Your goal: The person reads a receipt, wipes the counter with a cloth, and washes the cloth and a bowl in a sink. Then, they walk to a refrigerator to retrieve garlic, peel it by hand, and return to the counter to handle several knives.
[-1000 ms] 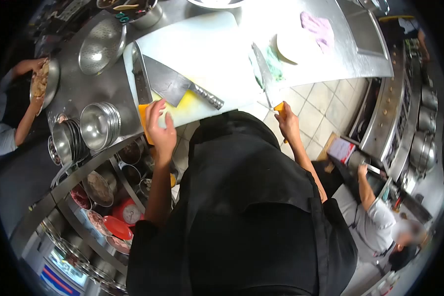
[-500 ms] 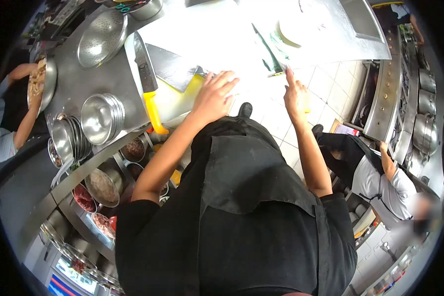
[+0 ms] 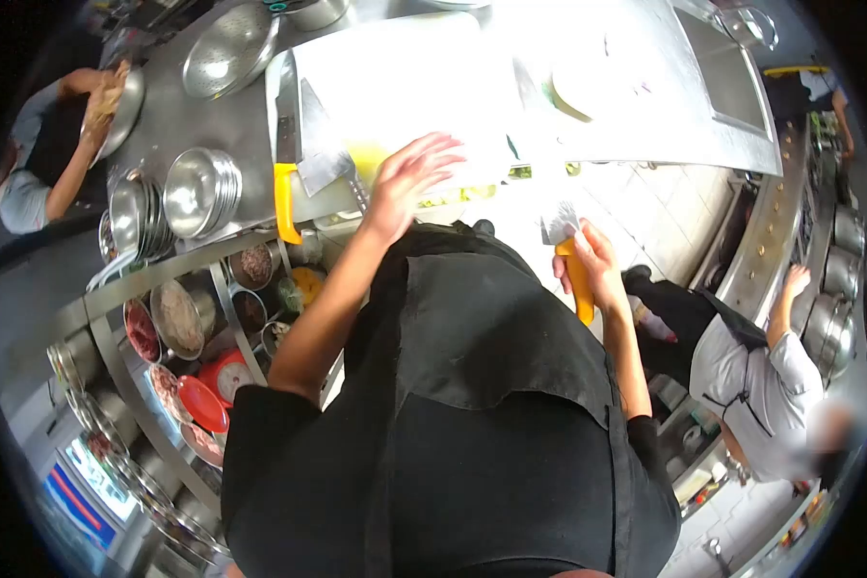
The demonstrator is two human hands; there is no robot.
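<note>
My right hand (image 3: 595, 262) is closed round the yellow handle of a knife (image 3: 576, 279), low at the right beyond the counter's front edge; its blade points up and away. My left hand (image 3: 416, 178) hovers over the front of the white cutting board (image 3: 395, 72), fingers spread, nothing in it. Left of it lie a cleaver (image 3: 323, 149) and another yellow-handled knife (image 3: 284, 193). Green pieces (image 3: 453, 196) sit along the board's front edge. Glare washes out much of the board.
Stacked steel bowls (image 3: 195, 193) and a colander (image 3: 229, 53) stand at the left. A person (image 3: 67, 144) works at a bowl at far left; another person (image 3: 756, 380) stands at the right by the stove (image 3: 780, 193). Food containers (image 3: 178, 318) fill the shelf below.
My right hand has drawn back toward my body, and the knife's blade has left the board area. The view has shifted; the cleaver now lies at a different angle, beside the yellow-handled knife.
</note>
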